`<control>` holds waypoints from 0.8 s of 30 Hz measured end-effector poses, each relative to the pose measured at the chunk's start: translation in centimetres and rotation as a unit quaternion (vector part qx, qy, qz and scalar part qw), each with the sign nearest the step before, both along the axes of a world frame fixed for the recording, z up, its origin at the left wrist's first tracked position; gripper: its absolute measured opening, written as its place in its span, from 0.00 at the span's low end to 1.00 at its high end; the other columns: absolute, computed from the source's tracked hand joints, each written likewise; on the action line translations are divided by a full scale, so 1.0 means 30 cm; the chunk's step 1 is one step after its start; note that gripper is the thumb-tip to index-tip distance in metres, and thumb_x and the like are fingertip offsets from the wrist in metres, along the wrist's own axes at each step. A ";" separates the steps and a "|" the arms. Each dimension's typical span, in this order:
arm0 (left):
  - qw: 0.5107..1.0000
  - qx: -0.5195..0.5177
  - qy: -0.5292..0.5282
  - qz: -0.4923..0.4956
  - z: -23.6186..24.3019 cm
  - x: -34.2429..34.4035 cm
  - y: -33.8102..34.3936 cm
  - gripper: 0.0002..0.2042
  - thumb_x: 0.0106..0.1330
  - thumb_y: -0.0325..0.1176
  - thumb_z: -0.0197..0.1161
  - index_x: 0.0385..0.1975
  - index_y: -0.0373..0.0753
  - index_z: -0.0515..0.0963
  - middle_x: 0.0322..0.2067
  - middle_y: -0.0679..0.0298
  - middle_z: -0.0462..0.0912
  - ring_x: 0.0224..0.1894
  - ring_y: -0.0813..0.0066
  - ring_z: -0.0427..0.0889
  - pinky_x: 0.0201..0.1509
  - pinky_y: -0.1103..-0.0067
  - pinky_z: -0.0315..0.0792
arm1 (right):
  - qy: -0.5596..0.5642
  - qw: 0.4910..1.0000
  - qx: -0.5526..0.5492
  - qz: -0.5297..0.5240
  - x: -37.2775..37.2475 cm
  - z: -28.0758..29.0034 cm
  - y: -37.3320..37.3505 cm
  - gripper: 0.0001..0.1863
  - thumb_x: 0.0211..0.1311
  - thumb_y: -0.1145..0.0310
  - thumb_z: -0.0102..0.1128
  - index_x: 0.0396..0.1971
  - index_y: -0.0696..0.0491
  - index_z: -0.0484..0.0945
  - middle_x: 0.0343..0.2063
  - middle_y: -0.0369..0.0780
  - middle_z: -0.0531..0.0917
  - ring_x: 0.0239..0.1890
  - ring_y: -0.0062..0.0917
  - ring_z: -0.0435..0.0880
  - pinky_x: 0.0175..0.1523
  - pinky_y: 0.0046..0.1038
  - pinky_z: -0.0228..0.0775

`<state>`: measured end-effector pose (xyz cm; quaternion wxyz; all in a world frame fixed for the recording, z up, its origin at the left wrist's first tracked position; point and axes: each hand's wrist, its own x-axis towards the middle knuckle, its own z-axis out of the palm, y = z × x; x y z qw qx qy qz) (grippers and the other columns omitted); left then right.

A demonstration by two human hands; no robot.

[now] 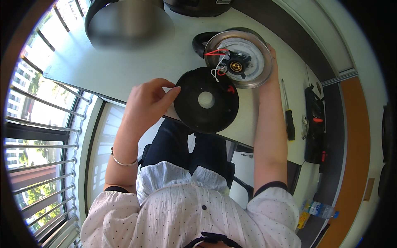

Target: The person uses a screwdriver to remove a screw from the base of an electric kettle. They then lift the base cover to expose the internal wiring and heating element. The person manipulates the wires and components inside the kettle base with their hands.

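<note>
Head cam, L hand (144, 101) pinching blk disc (206, 119), R hand (274, 71) on kettle (257, 62), can't tell grip, blue-labelled btl (320, 209)

Black disc (205, 118) beside wired steel kettle (254, 62)

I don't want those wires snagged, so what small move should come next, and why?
I'd probably ease the black disc slightly toward the left hand at its edge, with the right hand steadying the metal kettle: exposed red and white wires show at its base, and white ones overlap the disc's upper edge.
</note>
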<state>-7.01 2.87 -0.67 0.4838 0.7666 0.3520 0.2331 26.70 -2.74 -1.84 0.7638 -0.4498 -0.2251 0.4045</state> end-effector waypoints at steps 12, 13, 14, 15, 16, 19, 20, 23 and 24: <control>0.873 0.449 -0.155 -0.113 0.079 0.316 0.219 0.26 0.59 0.34 0.61 0.59 0.44 0.63 0.57 0.58 0.66 0.58 0.61 0.64 0.61 0.70 0.60 | 0.039 0.997 -0.001 0.062 0.033 -0.008 0.018 0.29 0.65 0.47 0.37 0.49 0.57 0.70 0.44 0.43 0.78 0.46 0.29 0.77 0.53 0.29 0.68; 0.868 0.449 -0.167 -0.130 0.070 0.343 0.236 0.27 0.60 0.34 0.60 0.60 0.45 0.62 0.57 0.58 0.66 0.59 0.61 0.64 0.61 0.70 0.60 | 0.029 0.999 -0.014 0.039 0.024 -0.006 0.016 0.29 0.65 0.47 0.38 0.49 0.58 0.70 0.44 0.43 0.78 0.46 0.29 0.77 0.53 0.28 0.68; 0.863 0.449 -0.178 -0.147 0.066 0.364 0.249 0.28 0.60 0.34 0.60 0.61 0.45 0.61 0.58 0.58 0.65 0.60 0.61 0.63 0.62 0.71 0.59 | 0.019 0.999 -0.026 0.016 0.014 -0.001 0.015 0.29 0.65 0.47 0.38 0.50 0.58 0.70 0.44 0.43 0.78 0.46 0.29 0.77 0.53 0.27 0.68; 0.863 0.441 -0.182 -0.164 0.067 0.377 0.263 0.28 0.60 0.34 0.60 0.61 0.45 0.61 0.57 0.57 0.66 0.60 0.61 0.63 0.62 0.71 0.59 | 0.016 1.000 -0.026 0.006 0.005 0.006 0.016 0.29 0.65 0.47 0.39 0.49 0.58 0.70 0.44 0.42 0.78 0.46 0.28 0.77 0.53 0.27 0.68; 0.864 0.431 -0.188 -0.183 0.066 0.389 0.270 0.28 0.60 0.34 0.60 0.61 0.44 0.61 0.57 0.57 0.66 0.60 0.61 0.63 0.62 0.71 0.59 | 0.014 0.999 -0.029 -0.006 -0.003 0.012 0.011 0.29 0.65 0.47 0.40 0.49 0.58 0.70 0.44 0.42 0.78 0.46 0.28 0.77 0.53 0.27 0.68; 0.877 0.372 -0.194 -0.232 0.055 0.411 0.279 0.27 0.60 0.35 0.60 0.61 0.44 0.62 0.55 0.57 0.69 0.57 0.64 0.67 0.60 0.73 0.61 | 0.008 0.999 -0.040 -0.029 -0.003 0.018 0.002 0.30 0.64 0.46 0.41 0.49 0.59 0.71 0.44 0.42 0.78 0.45 0.27 0.77 0.53 0.26 0.68; 0.883 0.348 -0.194 -0.247 0.052 0.415 0.281 0.26 0.61 0.35 0.59 0.60 0.44 0.62 0.53 0.58 0.71 0.55 0.66 0.69 0.59 0.74 0.63 | 0.006 0.998 -0.044 -0.034 -0.003 0.018 0.003 0.30 0.64 0.46 0.41 0.49 0.59 0.71 0.44 0.42 0.78 0.45 0.27 0.77 0.53 0.26 0.68; 0.924 0.183 -0.193 -0.274 0.044 0.409 0.271 0.25 0.63 0.35 0.57 0.61 0.43 0.62 0.48 0.61 0.74 0.47 0.74 0.73 0.55 0.79 0.66 | -0.004 0.997 -0.051 -0.056 -0.012 0.021 0.010 0.31 0.64 0.45 0.41 0.49 0.60 0.70 0.44 0.42 0.78 0.45 0.27 0.77 0.52 0.26 0.68; 0.922 0.198 -0.199 -0.267 0.036 0.412 0.275 0.24 0.64 0.35 0.56 0.61 0.43 0.62 0.47 0.62 0.75 0.46 0.76 0.73 0.53 0.80 0.67 | -0.009 0.996 -0.060 -0.065 -0.016 0.027 0.010 0.31 0.64 0.45 0.41 0.49 0.60 0.70 0.44 0.42 0.78 0.45 0.27 0.77 0.52 0.26 0.69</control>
